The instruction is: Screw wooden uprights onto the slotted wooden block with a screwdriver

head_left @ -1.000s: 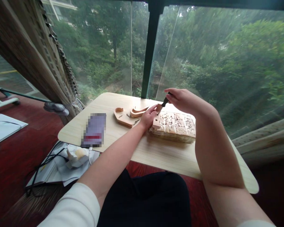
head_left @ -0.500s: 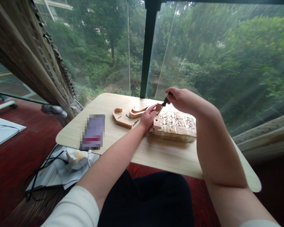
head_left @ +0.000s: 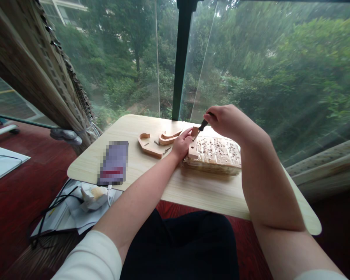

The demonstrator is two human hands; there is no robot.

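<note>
On the pale wood-grain tabletop (head_left: pixel 210 190), toward 12 o'clock from my seat, my right hand (head_left: pixel 229 122) closes its grip on a small dark-handled screwdriver (head_left: pixel 203 125), fingers curled, wrist arched above the work. Its long axis slants, tip down toward 7 o'clock, into a small light wooden block (head_left: pixel 193 147). My left hand (head_left: pixel 181 144), forearm stretched across the table, pinches that block against the left end of a flat rectangular pack (head_left: pixel 214 154) wrapped in clear plastic and speckled with dark bits. At 9 o'clock from the block lie two curved, smooth-cut wooden pieces (head_left: pixel 159 142); farther left rests a blurred phone (head_left: pixel 114 162).
</note>
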